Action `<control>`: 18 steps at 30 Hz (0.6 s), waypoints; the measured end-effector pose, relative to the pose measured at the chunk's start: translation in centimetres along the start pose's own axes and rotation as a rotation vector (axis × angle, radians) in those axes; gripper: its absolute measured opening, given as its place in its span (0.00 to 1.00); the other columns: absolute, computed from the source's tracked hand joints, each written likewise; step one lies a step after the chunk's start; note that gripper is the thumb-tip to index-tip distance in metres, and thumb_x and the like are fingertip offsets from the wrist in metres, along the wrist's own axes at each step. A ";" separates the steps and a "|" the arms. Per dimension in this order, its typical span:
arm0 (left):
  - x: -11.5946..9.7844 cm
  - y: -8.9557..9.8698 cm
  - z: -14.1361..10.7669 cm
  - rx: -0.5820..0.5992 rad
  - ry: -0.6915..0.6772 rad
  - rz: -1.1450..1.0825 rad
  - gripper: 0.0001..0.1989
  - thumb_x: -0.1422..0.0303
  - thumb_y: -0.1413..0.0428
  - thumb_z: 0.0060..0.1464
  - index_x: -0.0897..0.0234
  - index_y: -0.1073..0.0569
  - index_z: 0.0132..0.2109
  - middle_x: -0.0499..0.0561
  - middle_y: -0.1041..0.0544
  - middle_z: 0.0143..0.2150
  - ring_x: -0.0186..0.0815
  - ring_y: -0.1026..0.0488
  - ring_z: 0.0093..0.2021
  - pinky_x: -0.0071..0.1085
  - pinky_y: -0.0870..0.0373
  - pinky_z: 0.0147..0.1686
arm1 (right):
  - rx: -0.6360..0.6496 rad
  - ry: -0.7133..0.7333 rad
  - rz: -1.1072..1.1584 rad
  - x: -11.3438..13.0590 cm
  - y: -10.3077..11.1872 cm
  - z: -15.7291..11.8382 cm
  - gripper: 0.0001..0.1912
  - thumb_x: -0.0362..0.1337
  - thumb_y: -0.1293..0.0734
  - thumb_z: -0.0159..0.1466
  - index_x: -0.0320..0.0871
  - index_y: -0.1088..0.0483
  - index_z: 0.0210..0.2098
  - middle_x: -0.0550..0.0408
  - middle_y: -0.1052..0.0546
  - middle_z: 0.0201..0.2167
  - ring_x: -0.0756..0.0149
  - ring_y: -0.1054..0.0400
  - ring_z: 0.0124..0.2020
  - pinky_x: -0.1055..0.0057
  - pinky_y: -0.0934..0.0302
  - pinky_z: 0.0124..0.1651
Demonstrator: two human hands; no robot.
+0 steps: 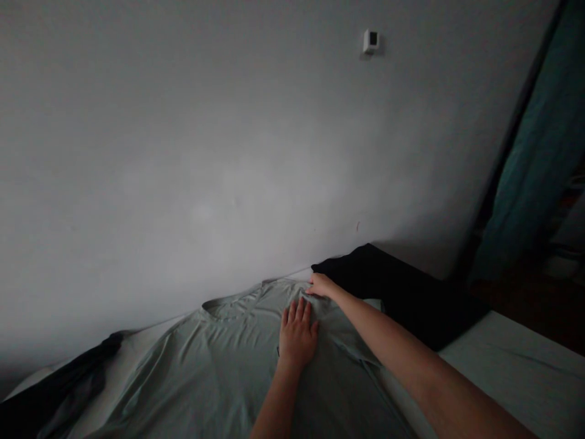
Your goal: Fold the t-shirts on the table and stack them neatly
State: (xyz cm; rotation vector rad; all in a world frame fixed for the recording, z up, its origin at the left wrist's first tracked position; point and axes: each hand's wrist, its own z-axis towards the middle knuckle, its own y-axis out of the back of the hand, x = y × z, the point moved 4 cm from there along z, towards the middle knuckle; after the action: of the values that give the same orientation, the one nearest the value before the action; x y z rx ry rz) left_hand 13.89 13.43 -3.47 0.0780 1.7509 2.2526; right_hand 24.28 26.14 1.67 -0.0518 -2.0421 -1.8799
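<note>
A grey-green T-shirt [228, 366] lies spread over a bed, its neckline [218, 310] toward the wall and its fabric lightly creased. My left hand [298, 335] rests flat on the shirt right of the neckline, fingers stretched out and holding nothing. Just beyond it, my right hand [322, 285] has curled fingers pinching the shirt's fabric near its upper edge. Part of the shirt's right sleeve is hidden behind my right forearm. The lower part of the shirt runs out of view.
Black cloth [411, 292] lies to the right of the shirt, and another dark garment [64, 381] to the left. Pale bedding [525, 360] shows at the right. A grey wall [205, 152] carries a small white device [371, 41]. A teal curtain [534, 158] hangs at the far right.
</note>
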 end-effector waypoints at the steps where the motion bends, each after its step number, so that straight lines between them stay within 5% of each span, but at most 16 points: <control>1: 0.0 0.0 0.0 0.008 0.003 0.003 0.27 0.58 0.62 0.65 0.60 0.43 0.67 0.53 0.44 0.70 0.45 0.49 0.69 0.49 0.48 0.67 | 0.003 -0.015 0.004 0.0 -0.1 0.3 0.09 0.39 0.28 0.58 0.39 0.24 0.36 0.50 0.20 0.38 0.64 0.27 0.39 0.77 0.42 0.33; 6: 1.2 1.4 1.8 0.099 0.019 -0.017 0.23 0.59 0.58 0.64 0.55 0.36 0.63 0.53 0.37 0.67 0.46 0.40 0.65 0.47 0.38 0.60 | -0.066 -0.083 -0.008 -0.7 -0.2 0.1 0.07 0.36 0.34 0.64 0.42 0.25 0.40 0.48 0.21 0.42 0.62 0.27 0.42 0.75 0.40 0.35; 11: 6.8 4.4 6.3 0.084 0.225 0.047 0.19 0.70 0.62 0.65 0.59 0.31 0.55 0.57 0.29 0.56 0.38 0.26 0.49 0.33 0.29 0.44 | -0.207 -0.096 -0.079 -0.3 -1.8 -0.6 0.14 0.38 0.40 0.68 0.36 0.29 0.48 0.39 0.24 0.46 0.53 0.29 0.47 0.65 0.38 0.44; 18: 10.7 4.2 10.3 0.163 0.222 0.137 0.15 0.73 0.57 0.62 0.58 0.28 0.48 0.54 0.26 0.50 0.38 0.23 0.43 0.32 0.29 0.39 | -0.247 -0.011 -0.129 -0.7 -3.0 -0.1 0.13 0.40 0.39 0.68 0.38 0.29 0.45 0.43 0.23 0.43 0.55 0.29 0.46 0.66 0.38 0.44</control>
State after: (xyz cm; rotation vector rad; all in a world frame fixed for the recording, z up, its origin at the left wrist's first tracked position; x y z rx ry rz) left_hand 5.08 24.89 1.81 -0.0207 2.1027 2.2831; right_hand 24.11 25.86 -1.40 0.0061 -1.8489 -2.2069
